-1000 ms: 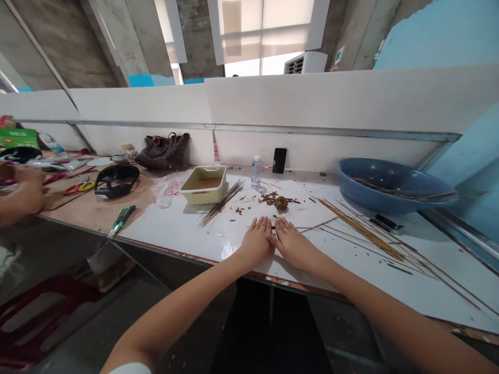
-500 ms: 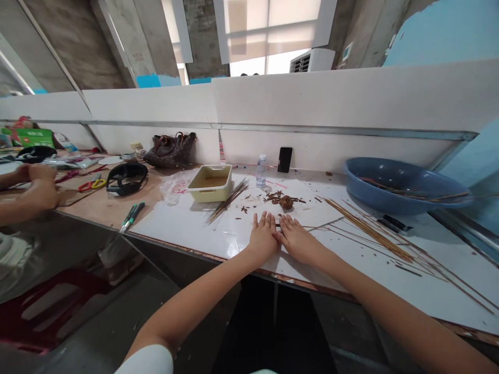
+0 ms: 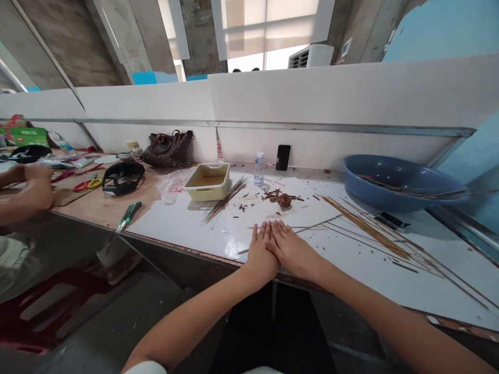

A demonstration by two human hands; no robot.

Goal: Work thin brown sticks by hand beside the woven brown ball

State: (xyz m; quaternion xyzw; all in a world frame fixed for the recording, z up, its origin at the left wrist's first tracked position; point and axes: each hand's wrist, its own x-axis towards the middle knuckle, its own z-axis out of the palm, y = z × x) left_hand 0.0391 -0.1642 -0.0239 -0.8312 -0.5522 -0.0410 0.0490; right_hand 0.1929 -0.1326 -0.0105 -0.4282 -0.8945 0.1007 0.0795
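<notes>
My left hand [image 3: 262,255] lies palm down near the table's front edge, fingers stretched forward. Beside it my right hand [image 3: 293,246] is also flat, its thumb overlapping the left hand. A thin stick [image 3: 310,227] runs sideways at the fingertips and shows on both sides of them; whether anything else lies under the palms is hidden. Just beyond is a brown lump of dough-like material [image 3: 284,200], with small brown pieces [image 3: 270,194] scattered around it. To the right lies a bundle of tan sticks [image 3: 368,228].
A cream tub [image 3: 206,193] of brownish liquid stands left, beside dark thin sticks [image 3: 225,200]. Behind are a bottle [image 3: 259,170] and a phone [image 3: 283,158]. A blue basin [image 3: 401,187] is at right. Green-handled cutters [image 3: 128,214] and another person's arms [image 3: 33,192] are at left.
Both hands have slid back toward the table's front edge, still flat and now closer together. The dark piece that showed between the fingers is out of sight.
</notes>
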